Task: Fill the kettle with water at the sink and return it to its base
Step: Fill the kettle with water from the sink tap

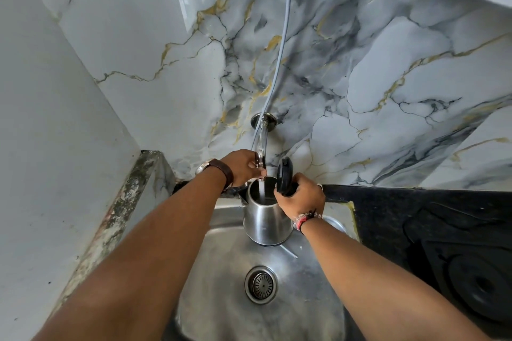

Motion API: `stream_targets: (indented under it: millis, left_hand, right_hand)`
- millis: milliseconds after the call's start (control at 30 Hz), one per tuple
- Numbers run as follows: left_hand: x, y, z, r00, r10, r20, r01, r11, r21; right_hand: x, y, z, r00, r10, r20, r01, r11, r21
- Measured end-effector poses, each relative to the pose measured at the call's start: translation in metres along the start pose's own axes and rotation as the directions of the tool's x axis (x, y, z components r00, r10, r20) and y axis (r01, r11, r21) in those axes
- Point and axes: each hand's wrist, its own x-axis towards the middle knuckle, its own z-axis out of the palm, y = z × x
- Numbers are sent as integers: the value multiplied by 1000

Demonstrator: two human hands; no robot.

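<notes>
Now | right hand (pixel 300 196) grips kettle (pixel 266 219) handle | left hand (pixel 243 167) pinches tap (pixel 260 147)

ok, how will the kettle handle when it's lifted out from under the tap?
Probably heavier than it looks: water is streaming into the open kettle. The steel body looks smooth and may be wet, so likely slippery; the right hand grips the handle instead. With the lid standing open, tilting could slosh water out. The left hand is on the tap.

Steel sink (pixel 221 299), drain strainer (pixel 261 284); beside it, black countertop (pixel 388 210).
</notes>
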Motion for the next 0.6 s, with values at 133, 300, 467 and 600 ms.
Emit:
stream_targets:
  millis: [133, 300, 467, 600]
  left_hand:
    - [0, 2, 0, 1000, -3, -8, 2, 1000, -28]
    - [0, 5, 9, 1000, -12, -15, 11, 997, -73]
    - [-2, -4, 10, 998, -21, -58, 15, 995, -101]
    - [-6, -10, 17, 998, -26, -52, 20, 992, -128]
  right_hand:
    - [-1, 0, 0, 1000, -4, 9, 4, 1000, 3]
    - [1, 5, -6, 1000, -17, -8, 17, 1000, 0]
    - [2, 0, -5, 1000, -21, 3, 21, 1000, 5]
    - [-2, 2, -6, 1000, -17, 5, 17, 1000, 10]
